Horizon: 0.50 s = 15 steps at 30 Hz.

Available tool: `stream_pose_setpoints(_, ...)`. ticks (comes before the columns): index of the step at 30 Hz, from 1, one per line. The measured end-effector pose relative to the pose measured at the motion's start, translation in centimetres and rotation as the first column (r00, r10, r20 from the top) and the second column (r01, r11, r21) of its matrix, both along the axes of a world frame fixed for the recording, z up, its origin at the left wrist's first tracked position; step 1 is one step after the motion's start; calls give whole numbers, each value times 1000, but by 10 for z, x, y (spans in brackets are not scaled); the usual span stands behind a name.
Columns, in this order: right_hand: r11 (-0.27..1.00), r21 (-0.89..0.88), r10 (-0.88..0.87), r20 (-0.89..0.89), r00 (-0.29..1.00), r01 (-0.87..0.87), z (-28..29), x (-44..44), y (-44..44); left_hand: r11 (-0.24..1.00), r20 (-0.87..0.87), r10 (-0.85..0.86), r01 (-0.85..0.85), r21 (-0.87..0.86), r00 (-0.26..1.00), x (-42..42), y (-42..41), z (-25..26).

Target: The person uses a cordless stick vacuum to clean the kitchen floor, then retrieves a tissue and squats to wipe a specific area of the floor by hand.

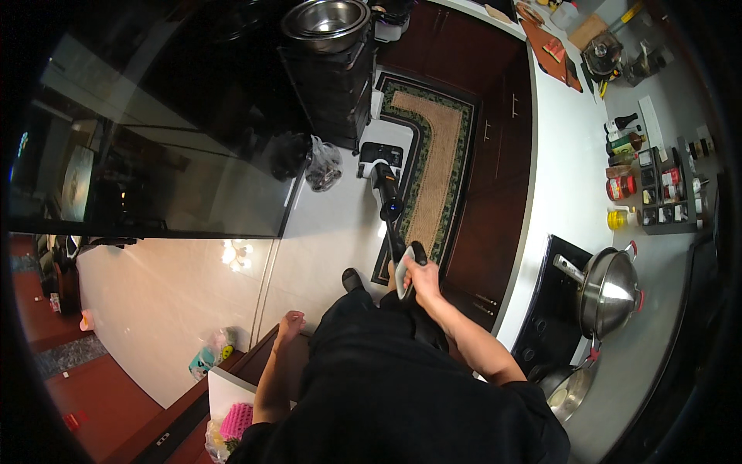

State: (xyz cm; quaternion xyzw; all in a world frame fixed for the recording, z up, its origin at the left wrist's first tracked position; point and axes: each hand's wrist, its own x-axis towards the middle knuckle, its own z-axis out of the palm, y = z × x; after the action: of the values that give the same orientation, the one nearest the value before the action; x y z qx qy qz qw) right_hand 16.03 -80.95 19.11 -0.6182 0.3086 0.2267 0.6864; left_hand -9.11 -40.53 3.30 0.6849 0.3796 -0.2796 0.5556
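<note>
My right hand (422,277) grips the looped handle (407,272) of an upright floor cleaner (385,185), black and white with a small blue light on its body. Its floor head (379,156) rests on the pale tiles, between a patterned floor mat (437,151) and a dark rack. My left hand (291,326) hangs at my left side with its fingers curled, near the dark cabinet edge; nothing shows in it. A dark shoe (351,281) of mine stands on the tiles behind the cleaner.
Steel bowls (326,23) top the black rack (330,87); a plastic bag (323,165) lies by its foot. On the right, a white counter (568,151) carries bottles, a cutting board (550,52) and a stove with a lidded steel wok (608,293). A glossy black cabinet (174,174) stands left.
</note>
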Motion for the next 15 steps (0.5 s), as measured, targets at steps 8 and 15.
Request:
stream_pose_setpoints(8,944,-298,186,116,976,-144,-14,100,-37,1000,27,-13,13,5,1000,9,-28,12)
stream_pose_setpoints(15,956,-269,137,63,989,-115,-18,124,-6,999,38,28,-28,15,999,-2,-21,17)
